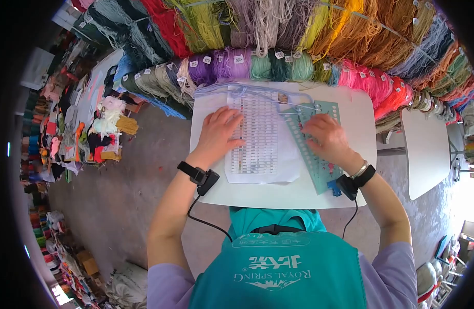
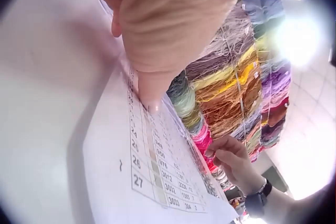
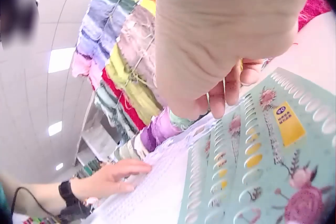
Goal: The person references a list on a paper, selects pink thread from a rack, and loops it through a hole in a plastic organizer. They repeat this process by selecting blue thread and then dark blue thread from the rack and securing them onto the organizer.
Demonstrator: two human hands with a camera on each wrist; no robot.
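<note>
Left hand (image 1: pixel 220 130) spread, resting on a printed chart (image 1: pixel 260 154), apparently keeping it flat; right hand (image 1: pixel 327 136), fingers bent, over a green punched card (image 1: pixel 316 174), any grip unclear. Beyond both, pale blue threads (image 1: pixel 216 91) reach the card, perhaps to stay separated.

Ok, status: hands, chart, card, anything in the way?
Left hand touching chart. Right hand over card, fingers curled, grip unclear. Pale thread across chart's top; right hand hides part of card.
</note>
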